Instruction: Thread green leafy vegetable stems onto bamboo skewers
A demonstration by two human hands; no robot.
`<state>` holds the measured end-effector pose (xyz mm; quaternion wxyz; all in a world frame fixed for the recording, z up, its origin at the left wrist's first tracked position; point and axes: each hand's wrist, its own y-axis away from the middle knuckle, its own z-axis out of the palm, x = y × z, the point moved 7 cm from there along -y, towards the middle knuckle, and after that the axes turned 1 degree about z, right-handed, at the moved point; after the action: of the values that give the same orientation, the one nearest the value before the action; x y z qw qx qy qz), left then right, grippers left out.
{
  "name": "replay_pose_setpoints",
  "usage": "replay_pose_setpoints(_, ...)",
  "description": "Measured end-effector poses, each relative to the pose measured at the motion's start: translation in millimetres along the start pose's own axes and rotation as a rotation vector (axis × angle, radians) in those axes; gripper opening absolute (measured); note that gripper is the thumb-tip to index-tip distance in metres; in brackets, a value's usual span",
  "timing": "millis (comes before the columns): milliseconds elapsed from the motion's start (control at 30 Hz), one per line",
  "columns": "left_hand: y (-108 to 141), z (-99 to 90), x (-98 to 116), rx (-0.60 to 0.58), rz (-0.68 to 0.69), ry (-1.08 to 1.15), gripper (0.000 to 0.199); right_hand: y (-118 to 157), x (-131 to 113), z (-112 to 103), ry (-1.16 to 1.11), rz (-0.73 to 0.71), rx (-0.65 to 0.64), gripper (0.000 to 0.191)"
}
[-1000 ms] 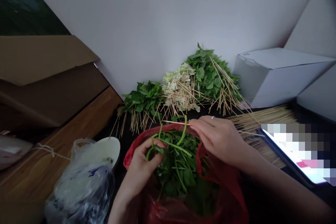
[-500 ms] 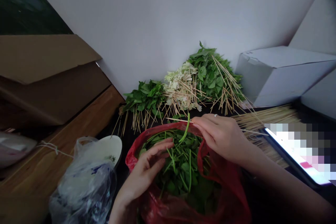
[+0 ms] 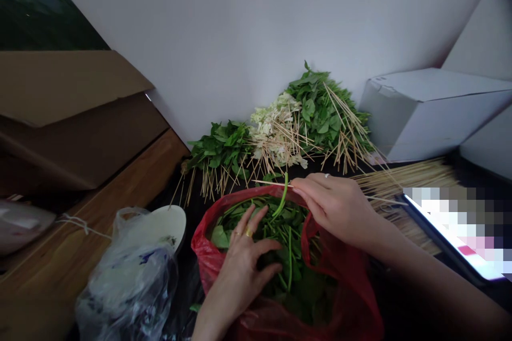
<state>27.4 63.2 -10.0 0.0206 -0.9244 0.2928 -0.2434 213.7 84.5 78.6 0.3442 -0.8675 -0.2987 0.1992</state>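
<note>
My right hand pinches a thin bamboo skewer, whose tip points left above the far rim of a red plastic bag. A green stem crosses the skewer close to my fingertips and looks threaded on it. Loose leafy greens with long stems fill the bag. Over them, on the left side, lies my left hand with fingers and thumb spread, touching the leaves. Whether any leaf sits between those fingers is not clear; no held piece shows.
Skewered greens, pale cabbage-like skewers and more greens lie along the wall. Bare skewers and a lit phone are right, by a white box. Left are a bowl, clear bag and cardboard box.
My left hand has moved down and slightly right into the greens, its fingers spreading apart. The right hand, skewer and stem stay almost in place.
</note>
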Motion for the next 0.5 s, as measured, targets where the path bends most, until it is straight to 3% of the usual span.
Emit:
replay_pose_setpoints(67, -3, 8.4, 0, -0.02, -0.011, -0.015, 0.027, 0, 0, 0, 0.003, 0.001, -0.003, 0.028)
replay_pose_setpoints(133, -6, 6.1, -4, 0.035, -0.044, 0.051, 0.021, 0, 0, -1, 0.004, 0.0, -0.003, 0.028)
replay_pose_setpoints(267, -7, -22.1, -19, 0.283, -0.196, 0.483, 0.003, 0, 1, -1, 0.004, 0.002, -0.003, 0.027)
replay_pose_setpoints(333, -3, -30.0, -27, 0.351, -0.283, 0.74, 0.008, 0, 2, -1, 0.002, 0.005, -0.008, 0.027)
replay_pose_setpoints(433, 2, -26.6, -34, 0.345, -0.388, 1.019, 0.01, 1, 1, -1, 0.0, 0.002, -0.004, 0.027)
replay_pose_setpoints(500, 5, -22.6, -36, 0.318, -0.427, 1.061, 0.011, 1, 1, -2, 0.002, 0.0, 0.004, 0.027)
